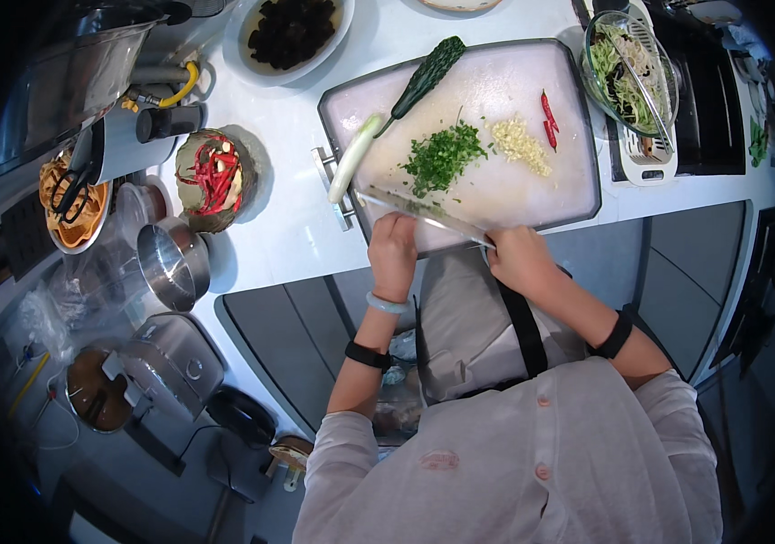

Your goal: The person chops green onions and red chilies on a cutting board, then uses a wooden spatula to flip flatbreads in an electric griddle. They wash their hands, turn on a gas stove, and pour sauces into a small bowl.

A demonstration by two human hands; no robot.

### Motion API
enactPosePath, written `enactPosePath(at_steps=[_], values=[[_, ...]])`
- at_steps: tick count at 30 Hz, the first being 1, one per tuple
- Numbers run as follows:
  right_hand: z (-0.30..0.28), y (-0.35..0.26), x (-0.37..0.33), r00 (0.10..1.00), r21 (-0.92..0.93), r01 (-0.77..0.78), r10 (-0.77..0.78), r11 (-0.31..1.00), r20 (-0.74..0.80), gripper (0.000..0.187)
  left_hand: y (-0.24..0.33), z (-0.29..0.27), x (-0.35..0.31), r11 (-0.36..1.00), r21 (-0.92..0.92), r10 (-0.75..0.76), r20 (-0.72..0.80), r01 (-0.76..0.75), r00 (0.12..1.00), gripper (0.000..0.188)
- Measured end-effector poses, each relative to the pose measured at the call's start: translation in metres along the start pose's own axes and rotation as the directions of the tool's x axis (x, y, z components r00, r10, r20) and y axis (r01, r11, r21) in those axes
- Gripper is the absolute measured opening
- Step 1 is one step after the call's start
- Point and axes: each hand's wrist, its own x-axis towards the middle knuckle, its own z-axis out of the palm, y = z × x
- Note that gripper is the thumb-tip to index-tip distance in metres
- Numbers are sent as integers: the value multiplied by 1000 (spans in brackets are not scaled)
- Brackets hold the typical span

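Landmark: white rectangular cutting board with dark rim (532, 82) on white countertop (270, 236). Right hand (519, 258) at board's near edge, fingers closed round the handle of a long metal-bladed knife (424, 211). Knife slants over the board's near left part, tip toward its left edge. Left hand (394, 254) at the near edge too, fingers curled in beside the blade; can't tell if they touch it or grip anything.

On the board: finely chopped green herb pile (445, 159) mid-left, just beyond the blade; minced pale-yellow heap (521, 145) right of centre; slim red chilli pieces (549, 121) near right edge. Bumpy dark-green tapered vegetable (428, 77) crosses the far edge, upper left; pale green-white stalk (354, 159) overlaps the left rim, in the way there.

Around the board: white bowl (333, 54) of dark pieces (288, 32), beyond far left corner; clear glass bowl (666, 77) of shredded vegetables (619, 77), right, on white slotted tray (646, 168); red chillies (211, 177) in a round container, left; shiny steel pot (190, 272), farther left and nearer the person.
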Motion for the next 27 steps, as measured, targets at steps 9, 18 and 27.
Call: enactPosePath(at_steps=[9, 18, 27], values=[[4, 0, -2, 990, -75, -65, 74, 995, 123, 15, -11, 3, -5, 994, 14, -109, 78, 108, 991, 5], [-7, -3, 14, 996, 4, -78, 78, 997, -36, 17, -5, 4, 17, 999, -30, -35, -39, 34, 999, 5], [-11, 6, -15, 1000, -7, -20, 20, 1000, -4, 15, -8, 9, 17, 968, -68, -244, -47, 241, 969, 9]])
